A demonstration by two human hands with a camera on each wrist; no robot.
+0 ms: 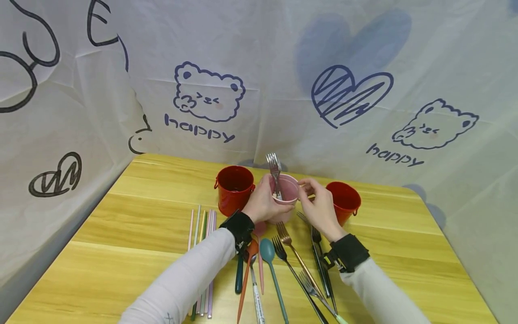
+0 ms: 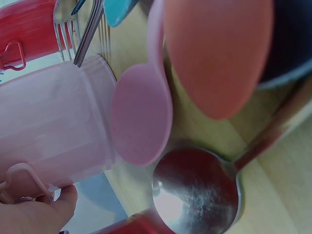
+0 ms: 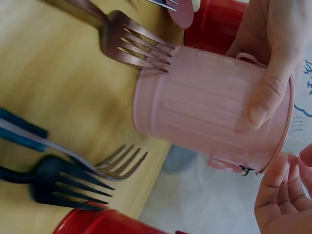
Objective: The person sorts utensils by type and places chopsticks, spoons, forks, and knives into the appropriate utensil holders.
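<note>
My left hand [image 1: 263, 200] grips a small pink bucket [image 3: 204, 105], its thumb pressed along the outside wall. Silver forks [image 1: 274, 168] stand in the bucket with tines upward, leaning against the far left of the rim; I cannot tell how many. At the bucket's right side my right hand [image 1: 321, 207] has its bent fingertips at the rim and pinches it. The bucket is upright near the back of the table. A bronze fork [image 3: 139, 44] and dark forks [image 3: 63, 180] lie close in front of it.
Red buckets stand left [image 1: 234, 191] and right [image 1: 344, 200] of the pink one. Several spoons, including an orange spoon [image 1: 252, 249] and a teal spoon [image 1: 268, 252], lie in front. Chopsticks [image 1: 208, 225] lie at the left. A white cloth [image 1: 279, 90] hangs behind the wooden table [image 1: 133, 252].
</note>
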